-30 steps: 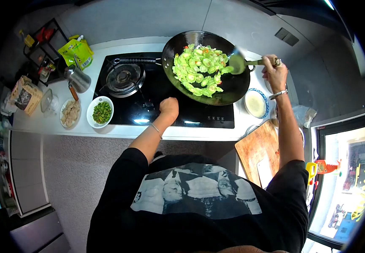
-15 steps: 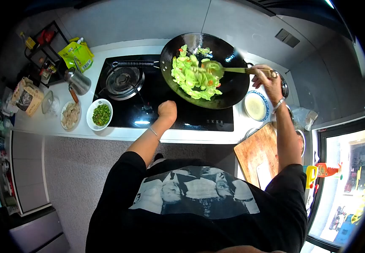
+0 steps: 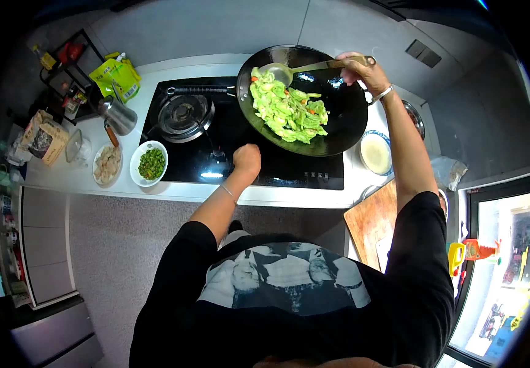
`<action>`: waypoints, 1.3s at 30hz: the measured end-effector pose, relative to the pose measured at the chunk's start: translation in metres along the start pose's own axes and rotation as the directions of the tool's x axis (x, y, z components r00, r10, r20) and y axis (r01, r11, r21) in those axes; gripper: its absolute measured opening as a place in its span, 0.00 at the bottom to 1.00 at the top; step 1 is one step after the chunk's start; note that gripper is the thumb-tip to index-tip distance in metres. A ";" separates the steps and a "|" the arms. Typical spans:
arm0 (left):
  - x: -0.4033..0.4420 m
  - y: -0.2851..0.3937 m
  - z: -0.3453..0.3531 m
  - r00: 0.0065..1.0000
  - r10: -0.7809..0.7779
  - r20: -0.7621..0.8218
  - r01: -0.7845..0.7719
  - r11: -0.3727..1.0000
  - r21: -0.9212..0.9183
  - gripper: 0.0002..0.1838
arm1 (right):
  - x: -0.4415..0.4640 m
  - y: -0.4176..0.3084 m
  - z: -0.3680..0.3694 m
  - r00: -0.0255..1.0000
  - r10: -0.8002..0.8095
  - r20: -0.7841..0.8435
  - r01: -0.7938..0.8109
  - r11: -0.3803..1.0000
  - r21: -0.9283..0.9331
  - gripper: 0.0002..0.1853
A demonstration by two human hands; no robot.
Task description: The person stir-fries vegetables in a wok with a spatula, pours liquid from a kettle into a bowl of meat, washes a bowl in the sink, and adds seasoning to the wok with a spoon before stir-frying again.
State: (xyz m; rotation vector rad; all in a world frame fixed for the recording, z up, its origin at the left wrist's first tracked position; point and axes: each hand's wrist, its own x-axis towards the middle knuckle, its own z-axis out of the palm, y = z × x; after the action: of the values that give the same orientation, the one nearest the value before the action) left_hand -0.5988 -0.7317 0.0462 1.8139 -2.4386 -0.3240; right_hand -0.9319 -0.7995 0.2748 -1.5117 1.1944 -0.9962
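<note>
My right hand [image 3: 366,70] is closed round the handle of a metal ladle [image 3: 314,65]. The ladle's round bowl rests inside the black wok [image 3: 344,129], at the far left edge of the food. Light green sliced vegetables [image 3: 289,113] with a few orange-red bits lie heaped in the wok's left and middle part. My left hand [image 3: 247,161] makes a fist over the front of the black cooktop [image 3: 234,129], below the wok and apart from it. Nothing shows sticking out of that fist. The wok's long handle [image 3: 200,90] points left over the other burner.
Left on the counter are a bowl of chopped greens [image 3: 151,165], a plate of pale pieces [image 3: 107,164], a metal jug [image 3: 118,116] and a green pouch [image 3: 116,78]. A bowl of pale liquid [image 3: 375,153] and a wooden cutting board [image 3: 369,221] sit to the right.
My right hand has moved up and left, taking the ladle bowl from the right side of the vegetables to their far left. The vegetables have shifted slightly. My left fist stays in place.
</note>
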 end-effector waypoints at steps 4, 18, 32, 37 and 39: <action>-0.002 0.001 -0.003 1.000 -0.001 -0.019 0.001 1.000 -0.004 0.07 | -0.027 -0.045 0.029 0.981 -0.061 0.185 0.113 0.952 -0.286 0.12; 0.005 0.001 -0.015 0.984 -0.105 0.143 0.117 0.990 -0.075 0.16 | -0.193 -0.131 0.075 0.935 -0.126 0.330 0.316 0.717 -0.621 0.11; 0.001 -0.007 -0.036 0.975 -0.135 0.174 0.167 0.969 -0.182 0.27 | -0.129 -0.040 0.083 0.958 -0.203 -0.204 0.065 0.843 -0.535 0.08; -0.029 -0.009 -0.046 0.990 -0.123 0.071 0.135 0.967 -0.217 0.33 | -0.116 -0.056 0.020 0.775 -0.197 -0.601 -0.110 0.894 -0.434 0.11; -0.050 -0.009 -0.054 0.996 -0.065 0.056 0.076 0.969 -0.234 0.33 | -0.107 -0.033 0.003 0.690 -0.114 -0.715 -0.184 0.927 -0.326 0.14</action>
State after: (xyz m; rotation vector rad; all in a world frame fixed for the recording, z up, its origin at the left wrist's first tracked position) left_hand -0.5648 -0.6932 0.0998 1.8113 -2.2545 -0.6406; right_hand -0.9427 -0.6914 0.3016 -1.3844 2.0770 -1.4786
